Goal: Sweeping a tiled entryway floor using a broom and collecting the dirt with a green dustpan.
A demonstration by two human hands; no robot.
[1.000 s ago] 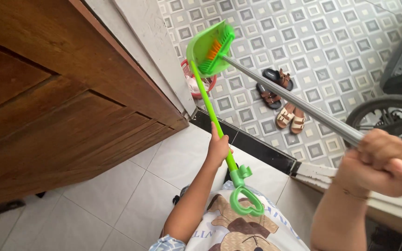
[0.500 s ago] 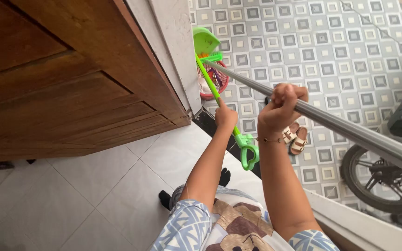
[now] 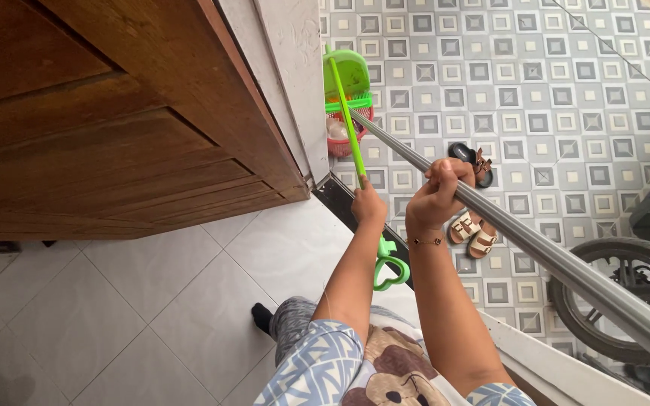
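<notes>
Change since the earlier frame: the green dustpan (image 3: pixel 351 75) is now lowered over the red basket (image 3: pixel 340 134) beside the door frame, where half a second ago it was held a little higher and more to the left; the right hand (image 3: pixel 434 197) has been slid slightly lower along the grey pole (image 3: pixel 505 218).

Left hand: the left hand (image 3: pixel 370 204) is clenched around the green handle (image 3: pixel 351 135) of the dustpan, low on the shaft, just above the looped end (image 3: pixel 390 271).

Right hand: it is wrapped fully round the grey pole, fingers over the top, thumb beneath.

Position of the things: the dustpan is held out past the door sill (image 3: pixel 355 214), over the patterned tiles (image 3: pixel 566 90); the pole is crossed over the green handle near the pan and runs back to the lower right.

Handling, dustpan: it is judged light and thin, of slightly flexible plastic; a grip low on the long shaft is likely to let the pan swing, so a hold nearer the middle would be steadier.

Handling, pole: it is judged stiff, smooth metal and somewhat slippery; a closed fist is suited to it.

Hidden or unclear: the broom head (image 3: pixel 349 104) is mostly masked by the pan, and only green bristles are made out. The basket's contents cannot be identified. The pole's far end is cut off at the frame edge. A wheel (image 3: pixel 618 301) and sandals (image 3: pixel 472 229) lie on the tiles, the wheel only partly shown.
</notes>
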